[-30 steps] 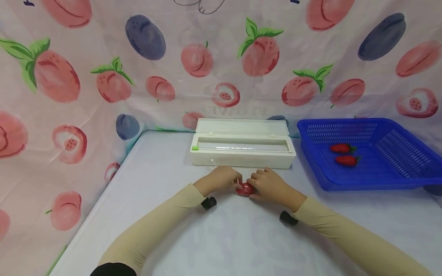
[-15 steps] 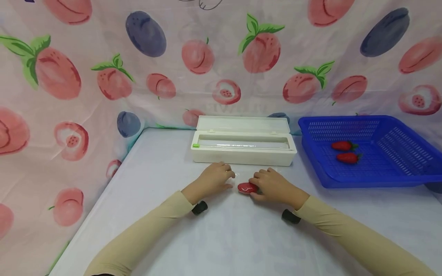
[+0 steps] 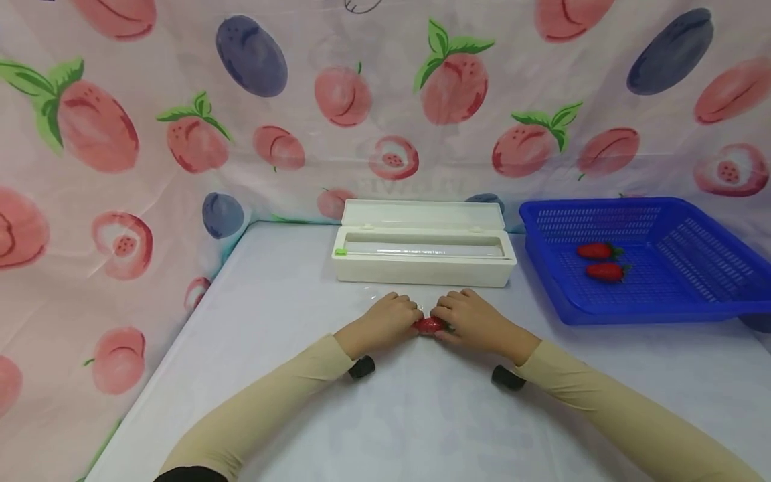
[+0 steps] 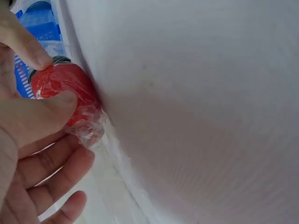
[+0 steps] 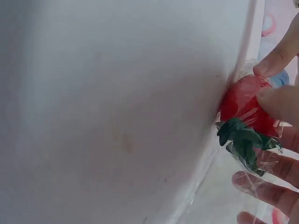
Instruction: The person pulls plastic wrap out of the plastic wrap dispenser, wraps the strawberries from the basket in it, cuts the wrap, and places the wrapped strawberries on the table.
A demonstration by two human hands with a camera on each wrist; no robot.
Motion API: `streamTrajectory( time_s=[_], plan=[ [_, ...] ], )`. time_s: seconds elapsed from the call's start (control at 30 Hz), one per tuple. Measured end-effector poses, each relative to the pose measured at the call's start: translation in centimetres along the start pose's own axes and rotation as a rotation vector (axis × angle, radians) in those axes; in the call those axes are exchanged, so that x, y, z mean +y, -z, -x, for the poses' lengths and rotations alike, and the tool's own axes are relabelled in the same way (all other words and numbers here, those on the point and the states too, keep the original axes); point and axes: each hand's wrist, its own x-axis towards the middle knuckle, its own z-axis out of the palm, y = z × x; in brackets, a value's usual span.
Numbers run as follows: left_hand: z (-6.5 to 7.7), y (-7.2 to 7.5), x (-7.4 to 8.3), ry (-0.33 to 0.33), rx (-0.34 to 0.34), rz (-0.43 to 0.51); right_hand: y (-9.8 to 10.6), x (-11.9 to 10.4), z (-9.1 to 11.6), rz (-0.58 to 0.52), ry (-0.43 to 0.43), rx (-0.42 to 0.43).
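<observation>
While both hands [image 3: 384, 323] [image 3: 472, 323] pinch it, the strawberry [image 3: 430, 326] sits between.

Strawberry [image 3: 429, 326]: red, green-leaved, set crosswise at mid-scene, leaves toward the right.
Clear film [image 4: 89, 129]: wrapped round the fruit, crumpled and loose at its ends.

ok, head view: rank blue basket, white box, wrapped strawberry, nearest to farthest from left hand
1. Wrapped strawberry, pinched by the left hand.
2. White box, ahead, beyond the strawberry.
3. Blue basket, off to the right.
</observation>
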Motion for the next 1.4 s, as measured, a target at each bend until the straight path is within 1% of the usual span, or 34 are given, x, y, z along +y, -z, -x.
streamTrajectory(
  time_s=[0.07, 0.17, 0.3, 0.4, 0.5, 0.73, 0.87, 0.97, 1.03, 1.17, 1.3, 1.4],
  plan=[
    [-0.1, 0.0, -0.1, 0.011, 0.001, 0.014, 0.0, 0.0, -0.1, -0.027, 0.001, 0.017],
    [-0.1, 0.1, -0.2, 0.023, 0.027, 0.017, 0.2, 0.1, -0.2, -0.066, -0.014, -0.003],
    [-0.2, 0.3, -0.1, 0.022, 0.096, 0.007, 0.2, 0.5, -0.4, -0.139, -0.063, -0.075],
    [-0.5, 0.2, 0.0, 0.023, 0.118, -0.022, 0.2, 0.7, -0.5, -0.204, -0.102, -0.122],
    [-0.7, 0.1, 0.0, 0.034, 0.1, -0.05, 0.0, 1.0, -0.7, -0.221, -0.113, -0.124],
    [-0.8, -0.3, -0.3, 0.058, 0.02, -0.052, -0.1, 1.0, -0.7, -0.158, -0.114, 0.016],
    [-0.7, -0.5, -0.6, 0.076, -0.016, -0.053, -0.1, 0.8, -0.8, -0.117, -0.093, 0.0],
    [-0.7, -0.4, -0.5, 0.093, -0.024, -0.046, -0.2, 0.7, -0.9, -0.093, -0.089, -0.021],
    [-0.7, -0.3, -0.4, 0.1, -0.019, -0.036, -0.3, 0.6, -0.9, -0.096, -0.093, -0.022],
    [-0.7, -0.2, -0.3, 0.094, -0.015, -0.029, -0.3, 0.6, -1.0, -0.162, -0.143, -0.067],
    [-0.7, -0.3, -0.4, 0.086, -0.011, -0.059, -0.3, 0.7, -1.1, -0.255, -0.196, -0.128],
    [-0.8, -0.5, -0.5, 0.088, 0.005, -0.088, -0.3, 0.7, -1.2, -0.304, -0.24, -0.137]
  ],
)
